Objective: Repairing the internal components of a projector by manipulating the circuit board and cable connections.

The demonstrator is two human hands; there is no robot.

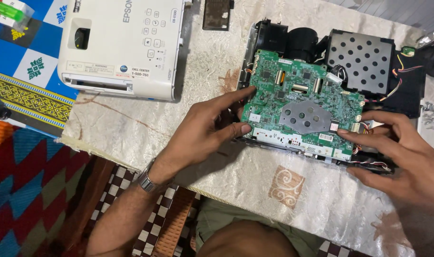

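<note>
I saw the white projector cover (121, 43) lying at the far left. My left hand (202, 131) pinched the green circuit board (300, 104) atop the opened projector chassis (369, 66); my right hand (402, 157) gripped its right edge.

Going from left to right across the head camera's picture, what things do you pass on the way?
Patterned blue cloth → white projector cover → left hand → green circuit board → perforated metal plate → right hand.
</note>
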